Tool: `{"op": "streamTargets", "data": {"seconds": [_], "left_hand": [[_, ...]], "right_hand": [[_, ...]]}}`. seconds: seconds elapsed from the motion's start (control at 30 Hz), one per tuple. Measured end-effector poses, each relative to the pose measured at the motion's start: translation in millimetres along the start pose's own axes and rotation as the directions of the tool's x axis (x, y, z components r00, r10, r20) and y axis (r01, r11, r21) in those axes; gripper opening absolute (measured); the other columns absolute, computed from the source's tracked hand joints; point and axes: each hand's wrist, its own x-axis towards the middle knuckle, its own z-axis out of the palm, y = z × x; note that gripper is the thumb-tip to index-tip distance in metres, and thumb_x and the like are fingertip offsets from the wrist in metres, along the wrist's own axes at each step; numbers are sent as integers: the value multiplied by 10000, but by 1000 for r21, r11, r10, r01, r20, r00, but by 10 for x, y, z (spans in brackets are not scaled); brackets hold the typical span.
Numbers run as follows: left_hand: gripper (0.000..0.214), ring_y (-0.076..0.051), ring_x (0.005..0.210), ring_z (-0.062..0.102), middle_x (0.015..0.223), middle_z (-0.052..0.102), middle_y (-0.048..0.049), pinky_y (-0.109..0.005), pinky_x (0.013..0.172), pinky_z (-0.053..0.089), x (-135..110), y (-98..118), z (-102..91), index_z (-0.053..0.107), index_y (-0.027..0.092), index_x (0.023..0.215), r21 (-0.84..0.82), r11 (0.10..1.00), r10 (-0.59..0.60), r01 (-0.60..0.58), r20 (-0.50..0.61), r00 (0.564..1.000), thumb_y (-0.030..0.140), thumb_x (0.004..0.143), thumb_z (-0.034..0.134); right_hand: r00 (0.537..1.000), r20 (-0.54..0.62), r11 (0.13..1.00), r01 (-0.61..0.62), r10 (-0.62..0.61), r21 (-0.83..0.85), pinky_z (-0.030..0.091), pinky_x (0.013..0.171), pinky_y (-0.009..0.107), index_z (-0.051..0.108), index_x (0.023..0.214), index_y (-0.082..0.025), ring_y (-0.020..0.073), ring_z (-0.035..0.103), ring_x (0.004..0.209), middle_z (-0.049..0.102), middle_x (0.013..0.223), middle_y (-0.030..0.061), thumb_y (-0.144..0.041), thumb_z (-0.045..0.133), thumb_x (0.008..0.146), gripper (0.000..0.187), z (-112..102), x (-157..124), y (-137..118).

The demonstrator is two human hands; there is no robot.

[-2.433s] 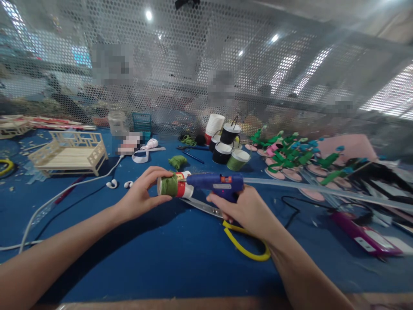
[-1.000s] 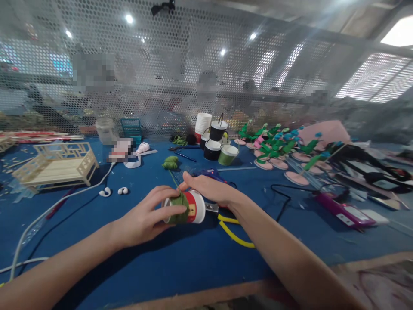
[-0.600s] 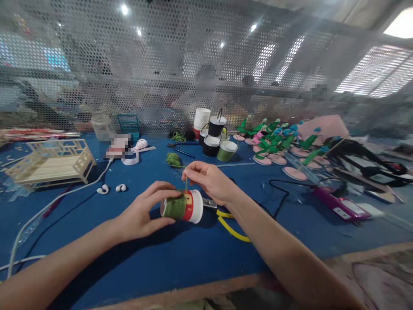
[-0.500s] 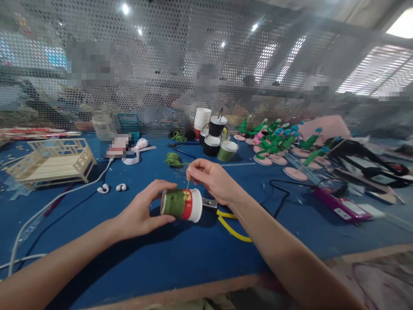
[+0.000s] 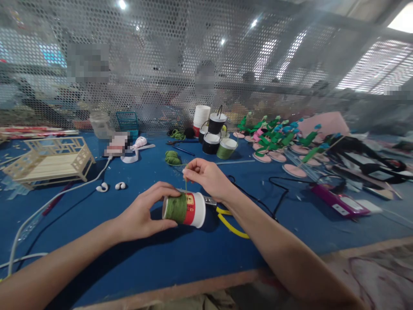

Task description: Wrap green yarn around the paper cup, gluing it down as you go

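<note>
My left hand [image 5: 146, 213] grips a paper cup [image 5: 195, 209] by its base end, thumb below and fingers above. The cup lies on its side in the air, its white rim facing right. Green yarn [image 5: 177, 208] is wound around the base half; a red printed band shows beside it. Above the cup, my right hand [image 5: 206, 176] pinches the yarn strand, which runs taut down to the cup. Behind, a ball of green yarn [image 5: 172, 158] rests on the blue table. Scissors with yellow handles [image 5: 232, 228] lie partly hidden under my right forearm.
At the back stand stacked white cups [image 5: 201, 116] and small yarn-wrapped buckets [image 5: 226, 148]. Pliers [image 5: 180, 147] lie nearby. A wooden stick bench [image 5: 53, 161], earbuds [image 5: 102, 187] and a white cable are left. Green pipe-cleaner plants [image 5: 277, 137] and a purple device [image 5: 338, 201] are right.
The cup has turned a little in my left hand, and the strand now meets it nearer the red band's left edge. My right hand has shifted slightly left, still pinching the yarn.
</note>
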Motion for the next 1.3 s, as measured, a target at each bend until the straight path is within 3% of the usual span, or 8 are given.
{"op": "streamTargets", "data": {"seconds": [0.5, 0.8, 0.93, 1.07, 1.2, 1.3], "left_hand": [[323, -222, 1080, 481, 1139, 480, -138, -376, 887, 471, -19, 18, -17, 450, 171, 1134, 273, 935, 234, -226, 3, 972, 198, 826, 545], [311, -254, 1134, 425, 1165, 457, -154, -444, 907, 446, -20, -34, 18, 437, 164, 1136, 389, 850, 364, -355, 52, 930, 100, 838, 498], [368, -255, 1148, 424, 1188, 430, -158, -435, 916, 445, -31, -53, 17, 400, 175, 1179, 356, 897, 267, -261, 33, 963, 180, 837, 537], [616, -288, 1138, 439, 1199, 425, -159, -454, 919, 442, -16, -44, 19, 358, 184, 1210, 200, 980, 22, -8, -67, 998, 414, 723, 658], [413, -216, 929, 580, 1047, 532, -106, -373, 792, 522, 12, -32, 51, 412, 165, 1116, -55, 969, -245, 242, -54, 968, 386, 801, 562], [345, -195, 873, 591, 993, 548, -84, -358, 780, 521, 20, -32, 67, 455, 150, 1061, -114, 952, -291, 284, -50, 955, 344, 797, 564]], "right_hand": [[977, 155, 982, -125, 147, -142, 394, 561, 242, 490, 697, -174, 100, 501, 573, 563, 643, -20, -248, 560, 751, 116, 21, -53, -13], [965, 239, 926, -9, 106, -377, 364, 587, 255, 467, 718, -175, 127, 478, 657, 553, 720, 6, -318, 482, 811, 172, -21, -68, -37], [981, 182, 898, 21, 66, -439, 329, 569, 253, 430, 698, -187, 111, 424, 601, 468, 655, -31, -296, 464, 823, 169, 1, -82, -30], [994, 109, 873, 51, 3, -486, 313, 568, 263, 389, 678, -206, 113, 402, 574, 416, 612, -50, -257, 456, 823, 168, 49, -104, -10], [993, 71, 853, 121, -99, -508, 334, 611, 280, 372, 673, -216, 131, 432, 626, 447, 648, -34, -228, 468, 810, 168, 110, -132, 5], [987, 70, 843, 159, -143, -513, 342, 628, 282, 370, 669, -217, 135, 434, 647, 453, 666, -25, -212, 479, 807, 176, 132, -151, -6]]}}
